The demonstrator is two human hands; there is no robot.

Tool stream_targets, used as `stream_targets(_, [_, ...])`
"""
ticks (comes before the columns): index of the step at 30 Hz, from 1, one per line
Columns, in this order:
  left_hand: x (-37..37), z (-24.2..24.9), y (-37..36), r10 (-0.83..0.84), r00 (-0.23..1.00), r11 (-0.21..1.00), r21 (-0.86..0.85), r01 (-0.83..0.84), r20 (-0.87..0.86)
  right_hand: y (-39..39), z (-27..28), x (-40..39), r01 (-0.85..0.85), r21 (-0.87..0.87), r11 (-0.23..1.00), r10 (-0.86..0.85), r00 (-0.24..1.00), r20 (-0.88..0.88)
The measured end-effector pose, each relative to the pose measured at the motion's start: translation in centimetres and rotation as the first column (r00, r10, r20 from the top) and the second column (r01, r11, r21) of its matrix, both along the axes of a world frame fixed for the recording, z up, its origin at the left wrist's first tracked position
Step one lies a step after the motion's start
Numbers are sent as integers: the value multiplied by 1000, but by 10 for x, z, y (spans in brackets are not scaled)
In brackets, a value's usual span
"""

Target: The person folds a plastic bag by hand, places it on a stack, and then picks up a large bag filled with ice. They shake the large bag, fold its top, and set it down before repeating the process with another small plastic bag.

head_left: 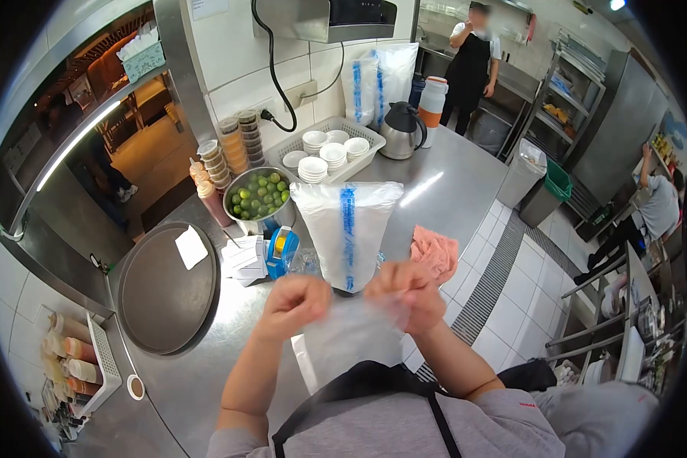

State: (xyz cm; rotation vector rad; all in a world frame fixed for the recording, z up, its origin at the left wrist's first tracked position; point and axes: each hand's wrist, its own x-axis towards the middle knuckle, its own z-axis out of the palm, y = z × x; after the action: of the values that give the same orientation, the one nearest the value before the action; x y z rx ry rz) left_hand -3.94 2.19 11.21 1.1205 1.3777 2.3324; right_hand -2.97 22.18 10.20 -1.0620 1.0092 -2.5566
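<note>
A translucent plastic bag (353,336) hangs in front of my apron, stretched between my two hands. My left hand (296,304) is closed, its fingers pinching the bag's upper left edge. At the upper right edge, my right hand (411,296) is also closed on the bag, slightly blurred. Just beyond them stands a packed white plastic sack (343,237) with blue lettering, upright on the steel counter (252,328). A crumpled pink cloth (433,253) lies right of that sack. To its left is a blue tape dispenser (281,250) beside white paper slips (244,258).
A round brown tray (166,294) lies at left. A metal bowl of limes (259,195), stacked sauce cups (233,145), a basket of white bowls (324,153) and a thermos jug (401,130) stand farther back. People are at far right (656,202) and at the back (472,72).
</note>
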Motion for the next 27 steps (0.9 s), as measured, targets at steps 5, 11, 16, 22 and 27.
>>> stream_targets(5, [-10, 16, 10, 234, 906, 791, -473, -389, -353, 17, 28, -4, 113, -140, 984, -141, 968, -209])
stream_targets(11, [-37, 70, 6, 618, 758, 615, -471, -632, -209, 43, 75, -37, 555, 538, 634, -627, 776, -62])
stream_targets(16, [-101, 61, 13, 705, 680, 471, -583, -661, -202, 42, 71, -107, 413, 698, 586, -622, 781, 60])
stream_targets(22, [-82, 60, 22, 470, 514, 874, -295, -386, 717, 41, 24, -110, 95, 587, 804, -391, 828, 403])
stream_targets(27, [-118, -57, -7, 363, 929, 930, 92, -356, -77, 38, 9, -105, 80, 609, 789, -441, 763, 472])
